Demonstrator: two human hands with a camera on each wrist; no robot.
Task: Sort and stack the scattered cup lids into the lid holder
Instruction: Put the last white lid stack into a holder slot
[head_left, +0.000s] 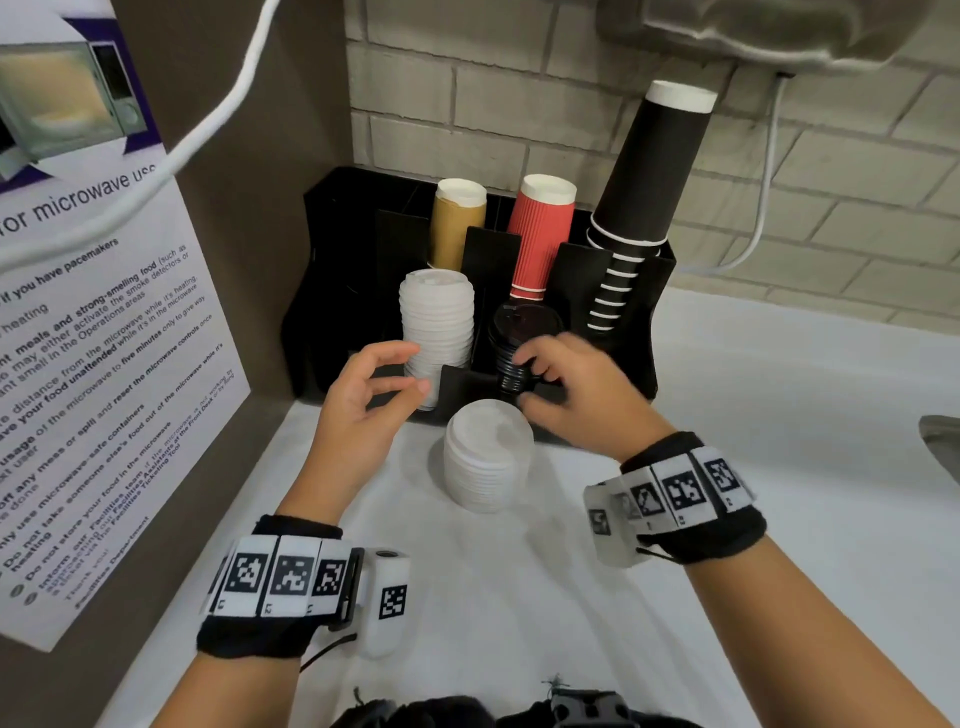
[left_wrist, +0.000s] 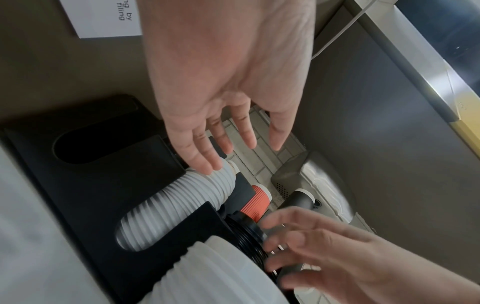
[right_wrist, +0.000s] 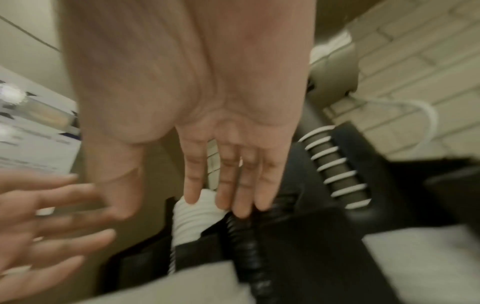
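The black lid holder (head_left: 613, 332) stands against the brick wall. A stack of white lids (head_left: 436, 322) (left_wrist: 182, 205) fills its front left slot, and a stack of black lids (head_left: 522, 332) (left_wrist: 249, 234) (right_wrist: 244, 246) its middle slot. Another white lid stack (head_left: 488, 457) (left_wrist: 221, 273) stands loose on the white counter in front. My left hand (head_left: 415, 369) (left_wrist: 226, 148) hovers beside the held white stack, fingers relaxed and holding nothing. My right hand (head_left: 524, 379) (right_wrist: 233, 195) reaches to the black stack with straight fingers, tips at its side; the view is blurred.
Kraft cups (head_left: 457, 228), red cups (head_left: 540, 239) and black cups (head_left: 649, 171) fill the holder's rear slots. A notice poster (head_left: 104, 312) covers the left wall, crossed by a white cable (head_left: 208, 130). A sink edge (head_left: 940, 436) shows at the right.
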